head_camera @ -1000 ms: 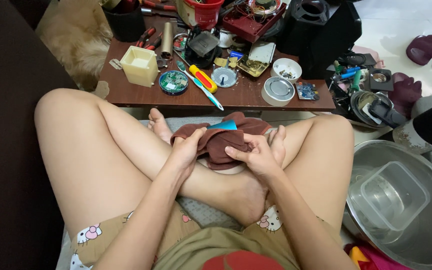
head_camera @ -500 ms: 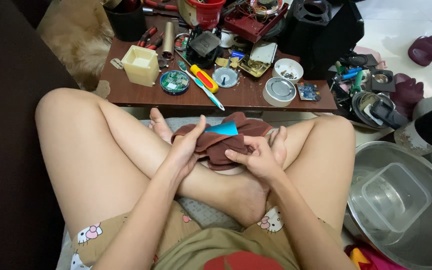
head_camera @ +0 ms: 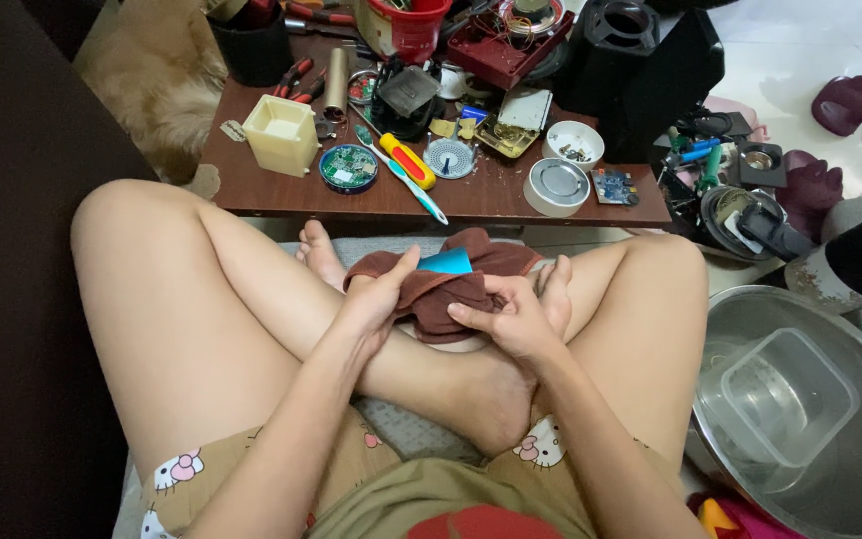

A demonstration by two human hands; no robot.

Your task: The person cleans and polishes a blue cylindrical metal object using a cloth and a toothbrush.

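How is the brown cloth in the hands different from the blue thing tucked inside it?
The brown cloth is soft, crumpled and folded; the blue thing looks flat and smooth with a straight edge. The cloth is dark brown, the blue thing bright light blue. The cloth is much bigger and shows fully; only a corner of the blue thing peeks out. Both are held together by the left hand and right hand, over the crossed legs.

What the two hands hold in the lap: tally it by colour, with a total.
Brown: 1, the cloth, gripped by the left hand and the right hand
Blue: 1, the flat piece wrapped in the cloth
Total: 2
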